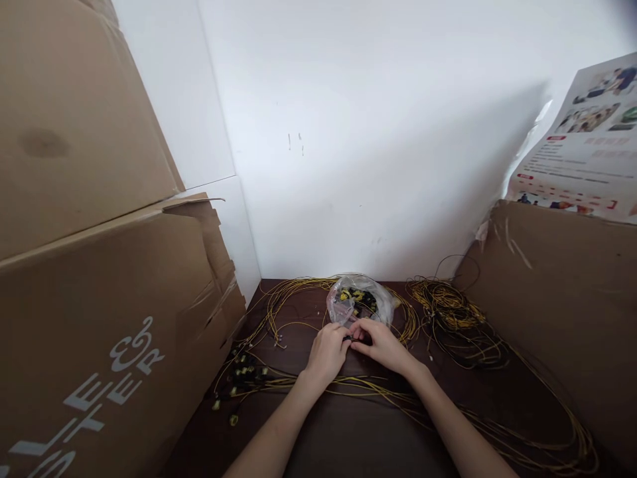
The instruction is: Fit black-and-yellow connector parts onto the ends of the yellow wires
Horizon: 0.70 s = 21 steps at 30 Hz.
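Observation:
My left hand (pixel 328 352) and my right hand (pixel 379 344) meet at the middle of a dark brown table (pixel 348 438), fingers pinched together on a small dark part (pixel 351 338) that I cannot make out. Just beyond the fingertips lies a clear plastic bag (pixel 358 302) holding small black and yellow connectors. Thin yellow cables (pixel 358 385) run under both wrists. A cluster of black and yellow connector ends (pixel 243 378) lies to the left of my left hand.
A tangled coil of yellow and black cables (pixel 455 318) sits at the right rear. Large cardboard boxes (pixel 99 265) wall off the left; another box (pixel 562 312) with a printed poster (pixel 587 146) stands on the right. A white wall is behind.

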{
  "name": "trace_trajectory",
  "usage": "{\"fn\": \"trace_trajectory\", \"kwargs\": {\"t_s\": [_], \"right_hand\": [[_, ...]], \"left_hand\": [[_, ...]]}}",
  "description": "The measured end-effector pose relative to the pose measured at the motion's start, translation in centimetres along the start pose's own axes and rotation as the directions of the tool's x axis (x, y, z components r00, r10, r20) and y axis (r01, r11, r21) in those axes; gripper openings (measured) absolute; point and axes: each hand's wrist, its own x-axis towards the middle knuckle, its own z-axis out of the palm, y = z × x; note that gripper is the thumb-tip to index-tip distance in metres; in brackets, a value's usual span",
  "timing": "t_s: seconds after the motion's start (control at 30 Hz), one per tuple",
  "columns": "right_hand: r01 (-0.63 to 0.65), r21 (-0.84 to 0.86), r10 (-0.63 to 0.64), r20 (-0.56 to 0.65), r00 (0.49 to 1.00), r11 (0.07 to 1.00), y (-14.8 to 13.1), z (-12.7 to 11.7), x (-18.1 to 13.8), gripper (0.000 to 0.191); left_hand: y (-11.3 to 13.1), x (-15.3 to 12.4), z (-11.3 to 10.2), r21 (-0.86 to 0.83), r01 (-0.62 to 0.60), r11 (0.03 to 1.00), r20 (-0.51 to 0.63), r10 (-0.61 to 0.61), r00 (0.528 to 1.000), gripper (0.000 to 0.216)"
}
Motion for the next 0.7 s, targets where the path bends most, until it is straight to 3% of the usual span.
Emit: {"fn": "trace_trajectory", "kwargs": {"t_s": [0.2, 0.43, 0.7], "right_hand": [[-0.039, -0.067, 0.036, -0.046, 0.998, 0.997, 0.0, 0.2, 0.0, 0.017], [-0.076, -0.151, 0.056, -0.134, 0.989, 0.986, -0.3, 0.4, 0.0, 0.015], [-0.053, -0.103, 0.033, -0.183, 0.982, 0.993, -0.5, 0.8, 0.0, 0.015]], "left_hand": [[-0.9, 0.4, 0.6, -0.194, -0.062, 0.979, -0.086, 0.046, 0.995, 0.021], [-1.4, 1.0, 0.6, -0.461, 0.037, 0.887, -0.052, -0.068, 0.996, 0.021], [-1.4, 1.2, -0.4, -0.513, 0.013, 0.858, -0.027, -0.031, 0.999, 0.014]]}}
